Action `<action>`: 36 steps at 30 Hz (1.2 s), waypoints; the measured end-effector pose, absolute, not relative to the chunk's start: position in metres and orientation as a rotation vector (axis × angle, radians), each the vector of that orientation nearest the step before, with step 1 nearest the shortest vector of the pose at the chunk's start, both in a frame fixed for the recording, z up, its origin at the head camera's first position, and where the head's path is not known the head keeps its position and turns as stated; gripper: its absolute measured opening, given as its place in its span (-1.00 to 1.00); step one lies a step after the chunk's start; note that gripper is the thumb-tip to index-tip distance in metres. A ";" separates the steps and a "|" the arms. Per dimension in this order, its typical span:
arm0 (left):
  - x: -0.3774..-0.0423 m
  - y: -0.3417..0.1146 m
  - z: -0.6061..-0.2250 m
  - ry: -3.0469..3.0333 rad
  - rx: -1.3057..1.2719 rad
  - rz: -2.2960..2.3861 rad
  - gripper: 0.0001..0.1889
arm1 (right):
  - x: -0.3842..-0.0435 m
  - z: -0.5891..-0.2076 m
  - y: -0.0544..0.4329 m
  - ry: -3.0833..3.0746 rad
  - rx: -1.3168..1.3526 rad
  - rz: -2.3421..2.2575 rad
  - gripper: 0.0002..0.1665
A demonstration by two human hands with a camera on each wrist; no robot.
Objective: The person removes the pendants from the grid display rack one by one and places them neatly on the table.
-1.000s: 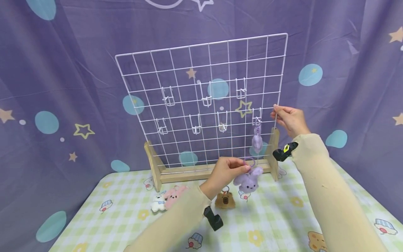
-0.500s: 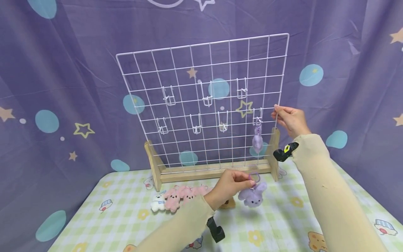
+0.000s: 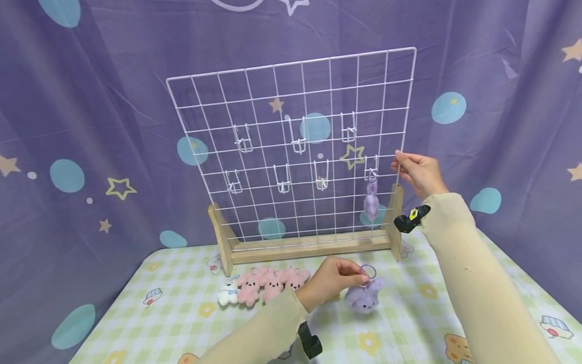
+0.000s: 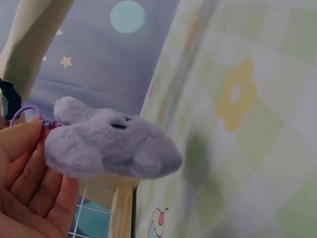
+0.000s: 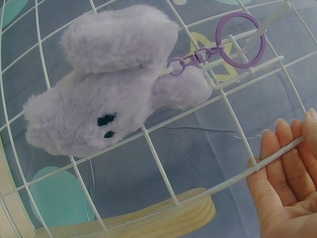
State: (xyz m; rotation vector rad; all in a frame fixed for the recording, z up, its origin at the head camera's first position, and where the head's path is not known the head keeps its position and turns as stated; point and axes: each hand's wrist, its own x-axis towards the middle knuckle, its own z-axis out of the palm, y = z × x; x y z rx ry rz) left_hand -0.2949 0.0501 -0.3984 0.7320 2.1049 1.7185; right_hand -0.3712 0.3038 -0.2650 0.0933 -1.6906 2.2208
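My left hand (image 3: 335,279) pinches a fluffy lilac bunny keychain (image 3: 362,299) at the base of its purple ring (image 3: 369,272). In the left wrist view the plush bunny (image 4: 111,139) dangles just over the tablecloth, its shadow beside it. My right hand (image 3: 420,173) grips the right edge wire of the white grid rack (image 3: 291,65), thumb on one side and fingers on the other, as the right wrist view shows. A second lilac bunny keychain (image 5: 109,94) hangs by its purple ring (image 5: 241,40) from the lower right hook of the rack.
Several bare white hooks (image 3: 298,141) sit on the grid in two rows. A wooden stand (image 3: 291,251) bears the rack. On the checkered tablecloth (image 3: 173,313), a white plush keychain (image 3: 228,292) and pink plush keychains (image 3: 249,288) lie in a row, partly behind my left hand.
My left hand has lowered the lilac bunny keychain toward the tablecloth and moved slightly right. The brown plush keychain is now mostly hidden behind that hand. My right hand stays on the rack's edge.
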 end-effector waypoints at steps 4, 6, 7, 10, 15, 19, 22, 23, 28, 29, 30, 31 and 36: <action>-0.296 0.050 -0.401 2.119 0.737 1.697 -0.89 | -0.372 -0.264 0.303 -1.705 0.089 2.208 -0.83; -0.297 0.050 -0.402 2.122 0.749 1.695 -0.89 | -0.372 -0.264 0.303 -1.694 0.093 2.218 -0.82; -0.297 0.050 -0.403 2.125 0.759 1.693 -0.89 | -0.372 -0.264 0.303 -1.689 0.096 2.223 -0.81; -0.301 0.051 -0.406 2.144 0.790 1.679 -0.89 | -0.372 -0.263 0.303 -1.696 0.098 2.214 -0.78; -0.310 0.051 -0.408 2.201 0.808 1.650 -0.86 | -0.374 -0.262 0.304 -1.724 0.087 2.180 -0.77; -0.318 0.051 -0.410 2.225 0.792 1.658 -0.85 | -0.375 -0.261 0.303 -1.719 0.082 2.183 -0.76; -0.323 0.052 -0.413 2.262 0.774 1.661 -0.86 | -0.374 -0.261 0.304 -1.712 0.080 2.197 -0.76; -0.325 0.052 -0.414 2.278 0.767 1.660 -0.86 | -0.374 -0.261 0.304 -1.718 0.076 2.191 -0.77; -0.333 0.054 -0.421 2.357 0.777 1.654 -0.87 | -0.373 -0.263 0.304 -1.757 0.048 2.152 -0.82; -0.334 0.054 -0.422 2.374 0.778 1.647 -0.87 | -0.372 -0.263 0.304 -1.742 0.053 2.173 -0.83; -0.335 0.055 -0.423 2.387 0.781 1.644 -0.88 | -0.372 -0.264 0.304 -1.729 0.058 2.191 -0.82; -0.336 0.055 -0.424 2.398 0.779 1.639 -0.88 | -0.372 -0.264 0.304 -1.715 0.064 2.209 -0.82; -0.340 0.057 -0.428 2.458 0.775 1.629 -0.90 | -0.371 -0.265 0.304 -1.690 0.075 2.239 -0.80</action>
